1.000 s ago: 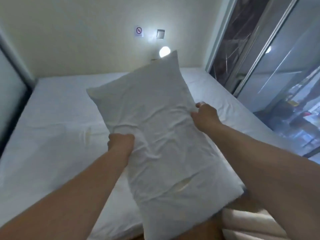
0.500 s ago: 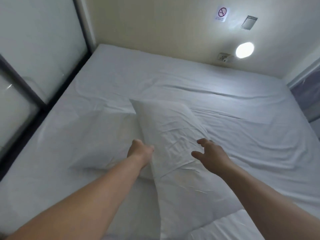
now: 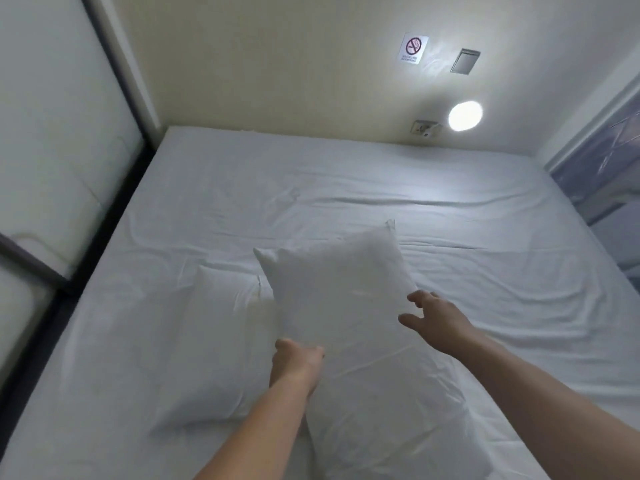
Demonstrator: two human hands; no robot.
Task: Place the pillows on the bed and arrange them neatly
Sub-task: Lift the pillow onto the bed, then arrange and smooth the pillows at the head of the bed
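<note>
Since half a second ago, risen at its far end: the held pillow (image 3: 349, 327), far corners now lifted off the sheet; right hand (image 3: 434, 322) drawn a little off to the right of it, left hand (image 3: 298, 358) kept at the pillow's left edge. Now seen whole, a second pillow (image 3: 214, 344), lying flat to the left and partly tucked under the held one.

Around: white bed (image 3: 415, 223) wall to wall, sheet creased in long folds across the middle. Glass panel with dark frame (image 3: 52, 168) hard against the left side. Cream wall (image 3: 277, 64) at the head, with a no-smoking sign (image 3: 414, 48), a small grey plate (image 3: 465, 61), a round lit lamp (image 3: 465, 116) and a socket (image 3: 424, 128) just above the mattress line. Window (image 3: 602, 161) on the right. Between pillows and headboard wall, bare sheet only.

Held pillow: long axis from near right to far left-centre, far short end tilted up and pointing toward the head wall, near end resting on the bed at the bottom of view. Flat pillow: long axis roughly parallel, a bit more to the left.

Left hand closed on the held pillow's left edge, fingers curled into the fabric. Right hand spread wide, fingers apart, just beside the pillow's right edge, holding nothing; touching or not, cannot tell.
</note>
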